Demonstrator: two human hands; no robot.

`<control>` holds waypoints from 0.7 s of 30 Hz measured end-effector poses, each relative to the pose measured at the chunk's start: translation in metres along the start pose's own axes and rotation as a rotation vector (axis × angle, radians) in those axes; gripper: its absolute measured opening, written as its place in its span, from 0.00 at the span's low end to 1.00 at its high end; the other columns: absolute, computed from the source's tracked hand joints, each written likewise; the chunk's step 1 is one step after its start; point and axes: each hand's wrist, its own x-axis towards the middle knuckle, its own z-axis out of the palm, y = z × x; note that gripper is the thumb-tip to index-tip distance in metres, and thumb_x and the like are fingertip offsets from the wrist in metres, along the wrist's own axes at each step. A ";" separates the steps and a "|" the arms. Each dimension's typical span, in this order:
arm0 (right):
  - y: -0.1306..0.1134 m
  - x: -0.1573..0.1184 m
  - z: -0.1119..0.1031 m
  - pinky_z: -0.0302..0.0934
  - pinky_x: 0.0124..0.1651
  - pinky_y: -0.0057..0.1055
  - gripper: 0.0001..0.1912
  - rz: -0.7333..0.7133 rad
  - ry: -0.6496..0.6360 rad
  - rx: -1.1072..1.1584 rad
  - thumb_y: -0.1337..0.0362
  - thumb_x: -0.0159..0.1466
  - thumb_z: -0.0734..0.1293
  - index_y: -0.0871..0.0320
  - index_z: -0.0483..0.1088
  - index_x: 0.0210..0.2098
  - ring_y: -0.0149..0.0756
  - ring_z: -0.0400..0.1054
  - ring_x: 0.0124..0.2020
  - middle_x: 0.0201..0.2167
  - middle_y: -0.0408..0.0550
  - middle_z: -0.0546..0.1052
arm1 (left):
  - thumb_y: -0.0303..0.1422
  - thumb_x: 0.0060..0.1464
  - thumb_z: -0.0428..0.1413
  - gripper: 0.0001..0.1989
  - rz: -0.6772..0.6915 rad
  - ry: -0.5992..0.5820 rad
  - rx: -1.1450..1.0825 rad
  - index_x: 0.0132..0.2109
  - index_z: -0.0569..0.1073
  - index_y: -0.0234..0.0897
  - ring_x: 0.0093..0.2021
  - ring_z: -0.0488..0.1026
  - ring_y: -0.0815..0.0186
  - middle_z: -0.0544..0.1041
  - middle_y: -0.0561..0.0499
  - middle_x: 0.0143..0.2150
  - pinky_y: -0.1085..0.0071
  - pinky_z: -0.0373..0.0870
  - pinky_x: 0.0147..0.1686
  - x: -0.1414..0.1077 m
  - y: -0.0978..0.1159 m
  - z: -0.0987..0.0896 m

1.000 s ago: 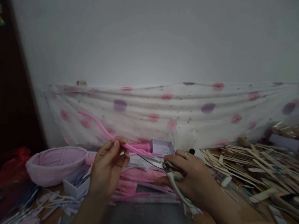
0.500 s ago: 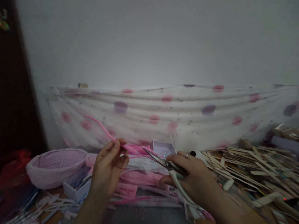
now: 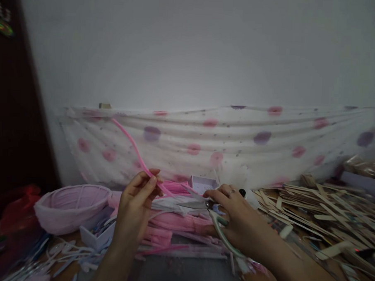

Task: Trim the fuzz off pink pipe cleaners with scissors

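Note:
My left hand [image 3: 138,200] pinches a pink fuzzy strip [image 3: 130,141] between thumb and fingers; one end arcs up to the left and the other points right, toward the blades. Scissors [image 3: 216,224] with pale green handles are in my right hand [image 3: 234,213], their blades parted and pointing left near the strip's lower end. Whether the blades touch the strip cannot be made out. Below both hands lie bundles of pink strips [image 3: 177,223] and a dark grey mat [image 3: 181,273].
A pink basket [image 3: 69,208] and a small box of bits [image 3: 98,236] stand at the left. Behind my hands is a white box [image 3: 203,183]. Many wooden sticks [image 3: 321,212] are piled at the right. A spotted cloth [image 3: 181,136] hangs along the wall.
The strip's far end has swung upward and stands steeper. My right hand has turned, and the scissor blades have spread apart. My left hand has moved slightly right.

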 end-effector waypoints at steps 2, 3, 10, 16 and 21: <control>-0.002 0.001 -0.001 0.60 0.46 0.41 0.27 -0.004 0.032 -0.005 0.54 0.54 0.73 0.52 0.66 0.51 0.46 0.63 0.47 0.46 0.51 0.67 | 0.34 0.36 0.69 0.13 -0.002 0.011 0.010 0.34 0.80 0.36 0.25 0.69 0.76 0.75 0.54 0.25 0.84 0.67 0.27 0.002 0.000 -0.002; -0.003 0.001 -0.001 0.60 0.46 0.41 0.27 -0.001 0.040 -0.002 0.53 0.54 0.73 0.51 0.66 0.51 0.45 0.63 0.46 0.46 0.51 0.68 | 0.34 0.36 0.69 0.14 -0.005 0.012 0.025 0.34 0.80 0.36 0.24 0.68 0.77 0.75 0.54 0.25 0.85 0.66 0.26 0.002 -0.001 -0.003; -0.007 0.001 0.002 0.61 0.41 0.40 0.20 -0.117 0.090 0.001 0.52 0.59 0.69 0.53 0.69 0.47 0.44 0.66 0.41 0.40 0.50 0.72 | 0.32 0.31 0.70 0.10 -0.065 0.050 -0.064 0.24 0.78 0.36 0.30 0.73 0.74 0.79 0.52 0.31 0.80 0.71 0.35 -0.003 -0.004 0.002; -0.001 0.002 0.002 0.61 0.43 0.40 0.21 -0.112 0.119 -0.025 0.52 0.59 0.69 0.54 0.68 0.48 0.42 0.66 0.41 0.41 0.51 0.72 | 0.30 0.39 0.66 0.09 -0.016 -0.018 -0.026 0.31 0.77 0.35 0.32 0.71 0.73 0.74 0.54 0.28 0.78 0.68 0.37 0.002 0.000 -0.002; 0.001 0.000 0.002 0.59 0.41 0.38 0.18 -0.116 0.192 -0.145 0.67 0.57 0.70 0.53 0.69 0.47 0.43 0.63 0.42 0.38 0.50 0.69 | 0.34 0.49 0.57 0.06 0.092 0.059 0.262 0.31 0.68 0.38 0.23 0.56 0.74 0.61 0.59 0.25 0.76 0.57 0.25 0.004 -0.008 -0.011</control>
